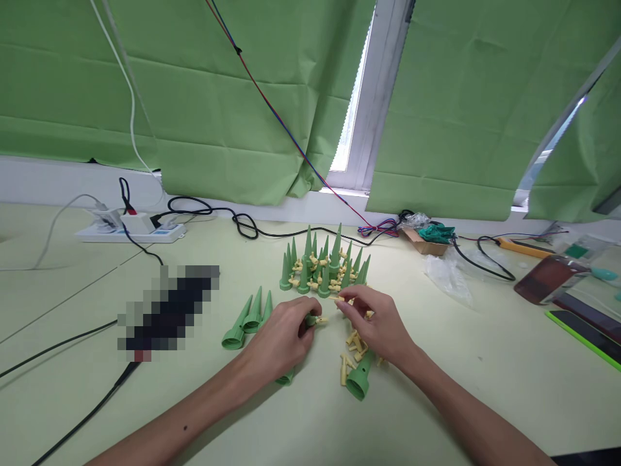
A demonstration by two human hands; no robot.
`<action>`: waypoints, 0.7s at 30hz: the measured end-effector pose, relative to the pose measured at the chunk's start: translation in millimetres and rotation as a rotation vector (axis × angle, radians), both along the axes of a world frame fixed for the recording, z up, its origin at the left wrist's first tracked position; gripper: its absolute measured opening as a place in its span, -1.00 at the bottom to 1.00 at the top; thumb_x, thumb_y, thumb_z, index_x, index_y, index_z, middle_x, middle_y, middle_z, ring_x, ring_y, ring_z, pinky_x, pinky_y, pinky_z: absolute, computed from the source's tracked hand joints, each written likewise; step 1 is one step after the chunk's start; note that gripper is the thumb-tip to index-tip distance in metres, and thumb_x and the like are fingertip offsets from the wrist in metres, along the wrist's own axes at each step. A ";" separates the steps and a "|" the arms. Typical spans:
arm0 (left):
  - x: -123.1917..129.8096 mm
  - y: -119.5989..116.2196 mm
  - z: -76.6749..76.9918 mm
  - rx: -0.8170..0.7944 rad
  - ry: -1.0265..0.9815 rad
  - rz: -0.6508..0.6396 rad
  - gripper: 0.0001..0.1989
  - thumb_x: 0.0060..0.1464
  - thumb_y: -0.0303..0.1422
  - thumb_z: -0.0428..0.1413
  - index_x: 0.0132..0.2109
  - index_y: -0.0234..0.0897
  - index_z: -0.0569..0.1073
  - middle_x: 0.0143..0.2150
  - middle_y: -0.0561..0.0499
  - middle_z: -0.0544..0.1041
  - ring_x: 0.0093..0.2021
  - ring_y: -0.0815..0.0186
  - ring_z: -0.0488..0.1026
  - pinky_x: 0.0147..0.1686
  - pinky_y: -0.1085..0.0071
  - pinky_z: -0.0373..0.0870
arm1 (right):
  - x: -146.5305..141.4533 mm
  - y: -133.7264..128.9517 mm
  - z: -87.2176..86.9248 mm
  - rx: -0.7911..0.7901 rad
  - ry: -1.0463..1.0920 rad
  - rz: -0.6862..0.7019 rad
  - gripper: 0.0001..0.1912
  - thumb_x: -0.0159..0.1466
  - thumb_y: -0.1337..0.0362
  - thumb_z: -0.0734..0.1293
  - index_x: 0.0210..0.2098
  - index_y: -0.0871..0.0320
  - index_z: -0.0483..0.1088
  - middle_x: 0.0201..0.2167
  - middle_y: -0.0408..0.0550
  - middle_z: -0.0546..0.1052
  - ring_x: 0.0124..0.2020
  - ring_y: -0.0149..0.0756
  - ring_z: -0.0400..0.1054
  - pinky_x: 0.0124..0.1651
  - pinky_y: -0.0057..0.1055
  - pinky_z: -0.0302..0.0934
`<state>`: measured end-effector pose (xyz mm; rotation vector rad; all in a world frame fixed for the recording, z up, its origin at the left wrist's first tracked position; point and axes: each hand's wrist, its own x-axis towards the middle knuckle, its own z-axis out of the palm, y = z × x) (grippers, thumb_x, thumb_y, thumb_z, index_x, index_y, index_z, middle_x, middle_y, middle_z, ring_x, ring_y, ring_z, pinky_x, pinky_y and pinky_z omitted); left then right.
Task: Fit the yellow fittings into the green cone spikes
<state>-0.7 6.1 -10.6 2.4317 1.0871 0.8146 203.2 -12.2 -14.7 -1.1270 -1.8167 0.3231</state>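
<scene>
My left hand (290,329) is closed around a green plastic spike, mostly hidden by the fingers, with a small yellow valve piece (320,321) sticking out on its right. Thumb and fingertips of my right hand (376,318) pinch a thin pale yellow plastic part (336,298), just above and right of the left hand. Beneath the right hand lie several loose yellow valve pieces (356,343) and a hollow green spike (359,378). Left of my left hand, several green spikes (235,334) rest on their sides. Another one is partly covered by the left wrist.
Behind the hands stands a cluster of upright green spikes (324,278) fitted with yellow pieces. A blurred-out dark object (169,314) with a cable lies left. A power strip (130,232), small cardboard box (424,243), brown bottle (548,278) and green-edged phone (587,336) surround the work area.
</scene>
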 end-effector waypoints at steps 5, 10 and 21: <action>-0.3 1.3 -0.9 -0.002 0.033 -0.031 -0.82 0.10 -0.53 0.07 -0.19 -0.22 0.50 -0.26 0.02 0.54 -0.38 0.29 0.47 -0.44 0.46 0.31 | 0.3 0.7 -0.4 -0.003 -0.002 0.006 -0.86 0.34 0.23 0.29 -0.25 0.15 0.45 -0.36 -0.06 0.56 -0.51 -0.37 0.32 -0.46 -0.43 0.24; 0.5 1.2 0.6 0.054 0.045 -0.062 -0.84 0.19 -0.47 0.07 -0.18 -0.22 0.55 -0.23 -0.01 0.55 -0.28 0.26 0.52 -0.32 0.43 0.37 | -0.3 -0.3 0.8 0.006 -0.022 0.007 -0.84 0.35 0.21 0.28 -0.26 0.15 0.45 -0.38 -0.06 0.56 -0.52 -0.36 0.33 -0.47 -0.43 0.24; -0.7 -0.2 -2.6 0.198 0.001 -0.090 -0.74 0.25 -0.52 -0.04 -0.09 -0.22 0.52 -0.15 -0.04 0.54 -0.29 0.32 0.50 -0.32 0.45 0.38 | -0.3 0.7 1.3 -0.004 0.004 0.013 -0.85 0.34 0.21 0.29 -0.24 0.15 0.46 -0.37 -0.05 0.55 -0.52 -0.37 0.31 -0.47 -0.43 0.24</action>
